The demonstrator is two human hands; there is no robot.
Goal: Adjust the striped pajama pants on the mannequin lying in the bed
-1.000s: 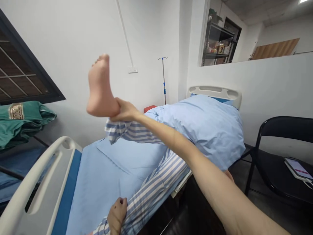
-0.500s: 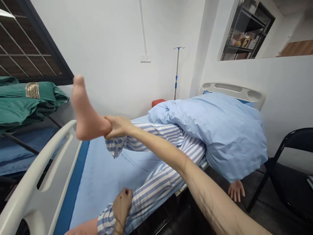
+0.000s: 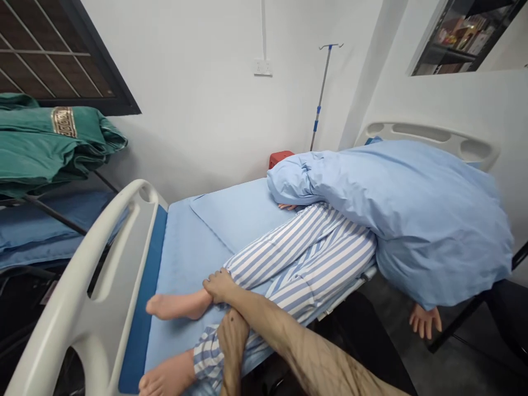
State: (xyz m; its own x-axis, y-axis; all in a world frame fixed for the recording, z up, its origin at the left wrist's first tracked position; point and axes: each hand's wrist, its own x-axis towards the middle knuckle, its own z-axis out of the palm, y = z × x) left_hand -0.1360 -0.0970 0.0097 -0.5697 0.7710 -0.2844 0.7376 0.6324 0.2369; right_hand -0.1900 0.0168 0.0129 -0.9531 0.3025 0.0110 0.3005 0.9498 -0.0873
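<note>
Head view — right hand (image 3: 220,286) on manikin's ankle (image 3: 198,306) — bed rail (image 3: 70,286) near

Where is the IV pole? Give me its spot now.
In the head view, the IV pole stands against the white wall, just behind the red object and to the left of the bed's headboard.

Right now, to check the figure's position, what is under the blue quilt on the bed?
The blue quilt hides the figure's upper body. Only a hand below its edge and fingers at its side show.
</note>
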